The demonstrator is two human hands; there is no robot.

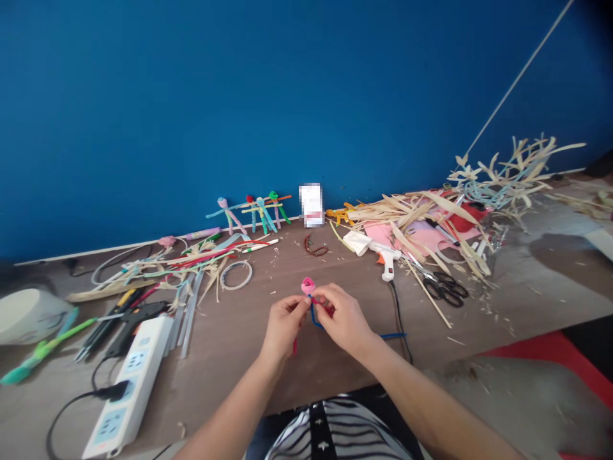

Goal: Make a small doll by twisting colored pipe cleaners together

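A small pipe-cleaner piece with a coiled pink top (308, 285) is held up over the front middle of the table. My left hand (286, 322) pinches it just below the coil, and a dark pink end hangs under that hand. From the other side, my right hand (343, 318) is closed on the pipe cleaners, fingertips close to the left ones. A blue pipe cleaner (314, 314) bends down between the hands. A straight blue length (395, 335) shows beyond my right wrist; whether it is the same one is hidden.
Several pipe-cleaner figures (261, 211) stand against the blue wall. To the right lie a white glue gun (389, 263), black-handled scissors (446, 289) and a pile of dry strips (407, 211). At left are a power strip (129, 383), a black glue gun (138, 319) and a tape roll (31, 316).
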